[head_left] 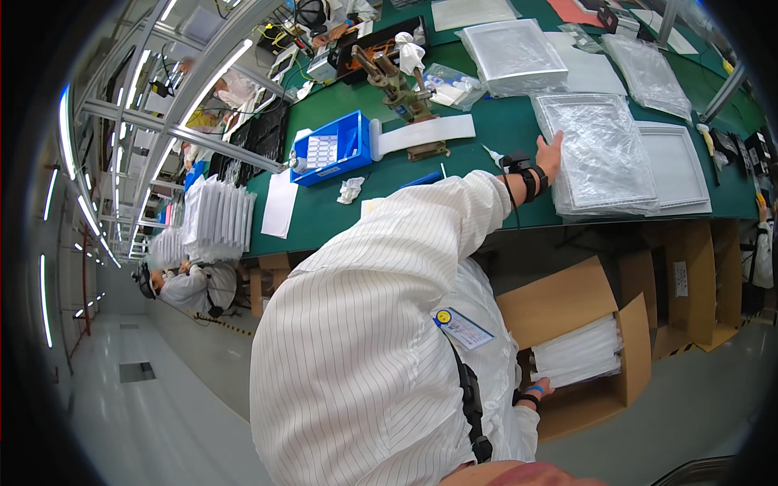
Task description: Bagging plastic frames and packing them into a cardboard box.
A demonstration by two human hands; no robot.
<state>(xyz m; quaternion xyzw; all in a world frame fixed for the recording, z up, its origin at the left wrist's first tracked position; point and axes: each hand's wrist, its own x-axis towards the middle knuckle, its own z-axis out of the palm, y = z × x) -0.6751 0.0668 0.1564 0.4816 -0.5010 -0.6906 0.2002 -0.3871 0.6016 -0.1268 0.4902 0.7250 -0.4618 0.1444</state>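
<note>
My left hand (549,155), with a black band and small device at the wrist, reaches over the green bench. Its fingers are apart at the left edge of a flat white framed panel (600,154) wrapped in clear plastic. Down on the right, an open cardboard carton (559,301) holds several plastic-wrapped white panels (577,354) packed side by side. My right hand (541,389) is at the carton's near left side, beside the ends of those panels. Its fingers are partly hidden, so their grip is unclear.
More wrapped panels (516,57) lie farther back on the bench (506,121). A blue bin (332,147) with white parts and a metal hand press (397,93) stand to the left. Other open cartons (689,279) are under the bench at right. A seated co-worker (194,287) is far left.
</note>
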